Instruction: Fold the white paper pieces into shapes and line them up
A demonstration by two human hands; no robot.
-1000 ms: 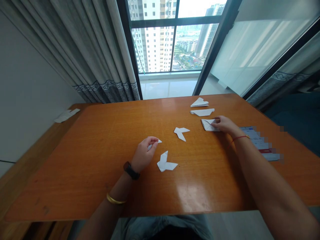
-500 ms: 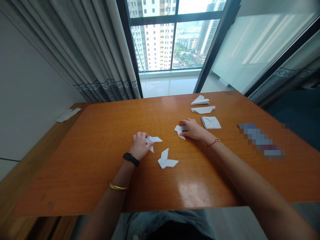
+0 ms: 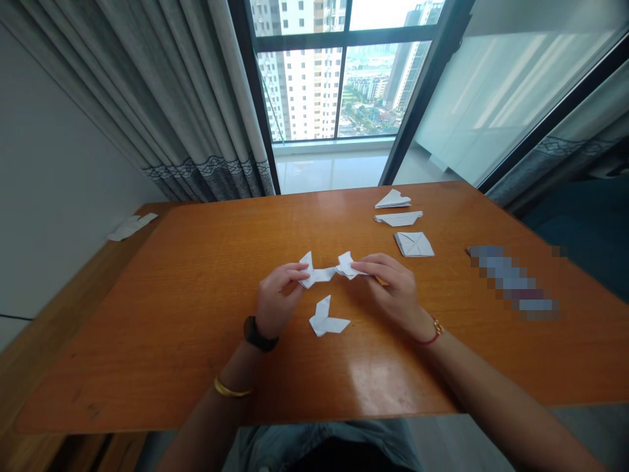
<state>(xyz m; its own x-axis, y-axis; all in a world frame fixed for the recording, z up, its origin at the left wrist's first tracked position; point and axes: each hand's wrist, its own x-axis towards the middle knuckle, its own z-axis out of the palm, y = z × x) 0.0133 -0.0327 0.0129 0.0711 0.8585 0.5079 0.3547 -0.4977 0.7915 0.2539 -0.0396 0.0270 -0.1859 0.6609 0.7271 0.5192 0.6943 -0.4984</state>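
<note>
Between thumb and fingers, my left hand (image 3: 281,295) pinches a folded white paper piece (image 3: 322,275) with pointed arms, raised above the table. My right hand (image 3: 393,282) grips a second folded paper piece (image 3: 346,264) at its right end. The two pieces meet or overlap at their facing ends; I cannot tell whether one is tucked into the other. A third folded paper piece (image 3: 322,322), shaped like a V with two arms, lies on the table just below my hands.
The wooden table (image 3: 196,341) carries a folded paper square (image 3: 414,244), a long flat paper fold (image 3: 398,218) and a pointed paper fold (image 3: 393,199) at the back right. A blurred-out object (image 3: 511,278) lies at the right. Some white paper (image 3: 132,227) rests at the far left.
Both hands have lifted their folded paper pieces from the table and brought them together in the middle. The third piece on the table has stayed in place.
</note>
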